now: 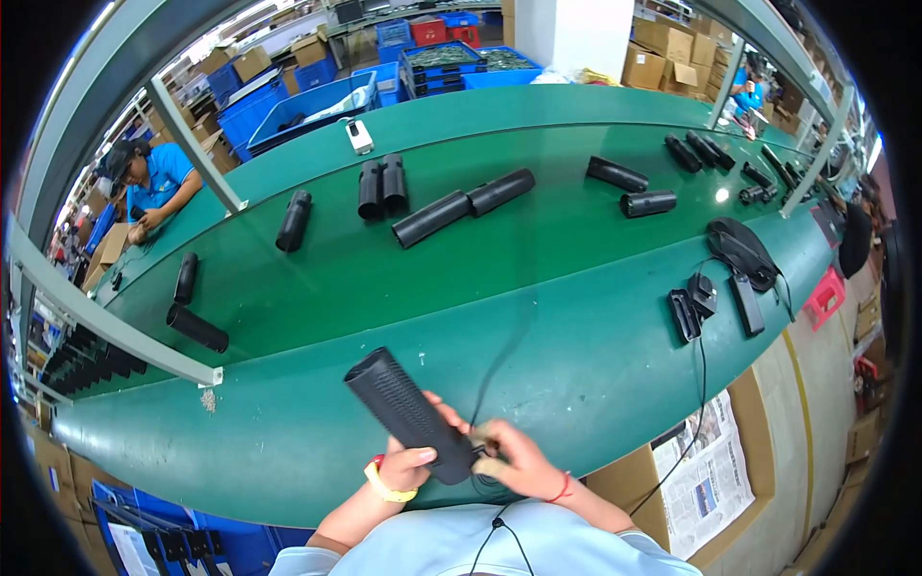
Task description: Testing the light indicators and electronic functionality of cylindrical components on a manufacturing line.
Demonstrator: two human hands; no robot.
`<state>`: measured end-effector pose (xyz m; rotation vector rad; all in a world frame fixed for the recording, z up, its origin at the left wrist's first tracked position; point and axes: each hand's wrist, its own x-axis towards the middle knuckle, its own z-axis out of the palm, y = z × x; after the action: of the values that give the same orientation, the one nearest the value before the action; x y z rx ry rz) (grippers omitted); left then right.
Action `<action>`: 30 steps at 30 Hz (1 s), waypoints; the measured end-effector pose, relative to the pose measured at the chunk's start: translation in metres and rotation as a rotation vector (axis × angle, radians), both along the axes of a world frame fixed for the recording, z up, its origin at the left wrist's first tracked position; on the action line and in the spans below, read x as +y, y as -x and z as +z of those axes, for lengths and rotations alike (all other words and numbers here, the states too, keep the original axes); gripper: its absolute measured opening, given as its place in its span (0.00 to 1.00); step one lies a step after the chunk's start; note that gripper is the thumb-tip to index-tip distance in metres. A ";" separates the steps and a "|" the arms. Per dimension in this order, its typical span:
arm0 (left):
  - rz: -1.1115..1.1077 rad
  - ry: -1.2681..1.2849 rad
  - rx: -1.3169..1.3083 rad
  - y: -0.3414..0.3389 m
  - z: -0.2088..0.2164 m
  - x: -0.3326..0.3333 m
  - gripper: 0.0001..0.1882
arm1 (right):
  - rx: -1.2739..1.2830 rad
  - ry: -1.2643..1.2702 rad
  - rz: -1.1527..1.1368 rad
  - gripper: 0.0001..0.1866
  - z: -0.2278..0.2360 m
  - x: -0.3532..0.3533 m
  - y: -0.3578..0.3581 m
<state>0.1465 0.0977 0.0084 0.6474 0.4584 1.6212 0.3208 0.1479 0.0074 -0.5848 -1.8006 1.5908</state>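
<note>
Working over the near edge of a green bench (288,432). Black tube (403,408) is sitting between 6 and 7 o'clock of view, tilting, mesh end pointing about 11, other end toward 5. Probably behaving as light, stiff plastic; smooth stretches likely sliding a bit, mesh maybe giving more grip. I'd be taking it round the lower barrel, off the open rim. Left hand (405,465) is doing that: coming in from 7, clamping round the barrel, thumb lying along the near side. Right hand (523,466) is reaching in from 5, fingers curling at the lower end, by a thin black cable (487,482); can't tell whether they're pinching it.
</note>
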 end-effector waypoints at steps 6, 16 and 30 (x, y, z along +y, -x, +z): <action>-0.202 0.192 -0.057 0.007 0.001 0.009 0.29 | 0.056 -0.184 0.062 0.09 0.000 0.002 0.001; 0.774 0.298 0.942 0.165 0.013 0.113 0.25 | 0.504 0.364 -0.640 0.04 -0.012 0.083 -0.043; 1.591 -0.166 1.722 0.130 -0.057 0.180 0.44 | 0.015 0.252 -0.432 0.06 -0.043 0.095 -0.040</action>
<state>0.0170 0.2776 -0.0488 2.0718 2.5875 1.9913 0.3606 0.2430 -0.0356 -1.0003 -1.3514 1.5154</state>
